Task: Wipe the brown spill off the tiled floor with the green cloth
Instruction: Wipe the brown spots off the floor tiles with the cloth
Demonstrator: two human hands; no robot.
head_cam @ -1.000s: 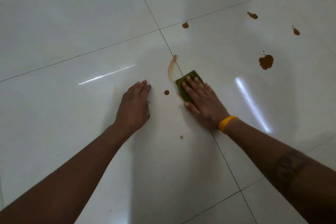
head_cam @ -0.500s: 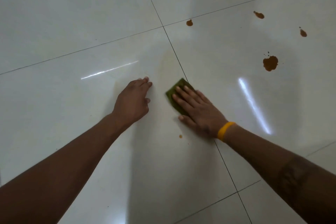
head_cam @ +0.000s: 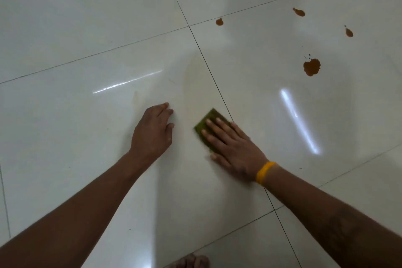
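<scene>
My right hand [head_cam: 233, 148] lies flat on the green cloth [head_cam: 205, 123], pressing it onto the white tiled floor [head_cam: 87, 28] just left of a grout line. My left hand [head_cam: 152, 132] rests palm down on the tile beside it, holding nothing. A faint yellowish smear [head_cam: 193, 80] marks the tile beyond the cloth. Brown spill blots sit further off to the right: a large one [head_cam: 311, 67] and three small drops [head_cam: 219, 22], [head_cam: 299, 12], [head_cam: 349, 32].
Dark grout lines [head_cam: 208, 65] cross the glossy floor, which shows bright light reflections [head_cam: 300, 119]. Toes of a bare foot [head_cam: 191, 261] show at the bottom edge. A yellow band [head_cam: 264, 172] circles my right wrist.
My right hand has slid the cloth left and toward me across the grout line. The brown streak and the small drops near the hands are gone, leaving a faint smear.
</scene>
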